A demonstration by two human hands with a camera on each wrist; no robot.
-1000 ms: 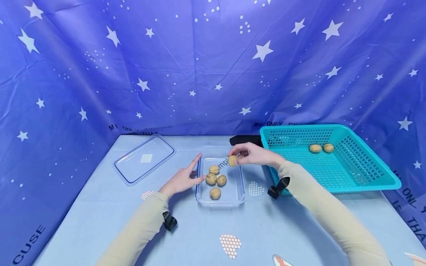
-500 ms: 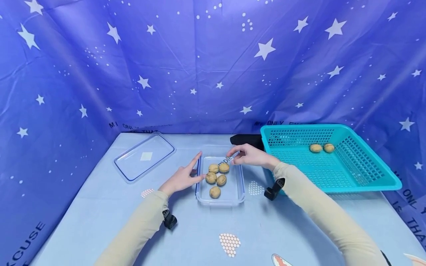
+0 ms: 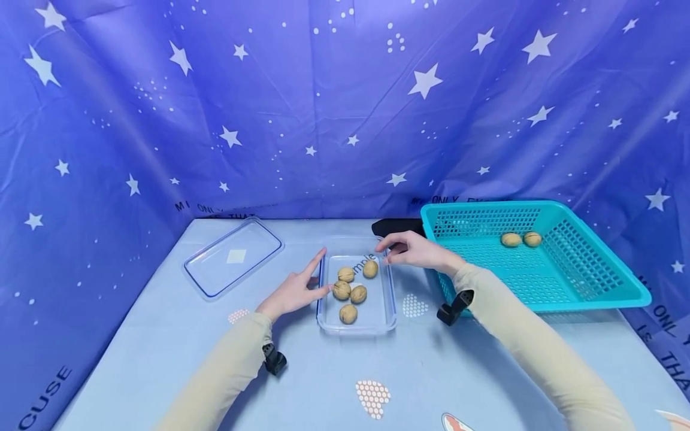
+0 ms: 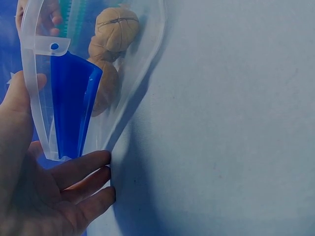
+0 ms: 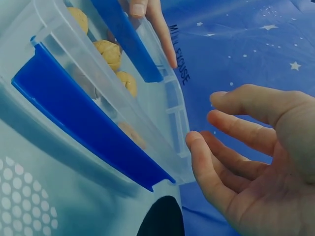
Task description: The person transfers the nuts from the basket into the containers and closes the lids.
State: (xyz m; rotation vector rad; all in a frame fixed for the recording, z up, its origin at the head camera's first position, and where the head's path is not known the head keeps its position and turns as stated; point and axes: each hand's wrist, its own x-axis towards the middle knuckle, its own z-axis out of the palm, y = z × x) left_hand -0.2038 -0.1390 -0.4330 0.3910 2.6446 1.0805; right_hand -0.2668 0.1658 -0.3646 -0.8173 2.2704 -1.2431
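A clear plastic food container (image 3: 377, 311) with blue side clips holds several walnuts (image 3: 348, 313). My left hand (image 3: 295, 292) grips its left side; in the left wrist view the thumb (image 4: 39, 81) hooks over the rim and other fingers touch the outer wall near the base. My right hand (image 3: 415, 250) is just beyond the container's far right corner, fingers loosely bent and holding nothing. The nearest walnut (image 3: 370, 269) lies inside, left of those fingertips. In the right wrist view the right hand (image 5: 251, 152) has a gap between thumb and fingers.
A turquoise basket (image 3: 544, 308) stands at the right with two walnuts (image 3: 521, 239) inside. The container's clear lid (image 3: 215, 272) lies at the back left. A black handle-like object (image 3: 398, 225) sticks out beside the basket. A starry blue curtain (image 3: 323, 120) closes off the back.
My right hand has set a walnut down in the container and let it go, then drawn back to the right. That walnut now lies slightly further right than before. The left hand stays put.
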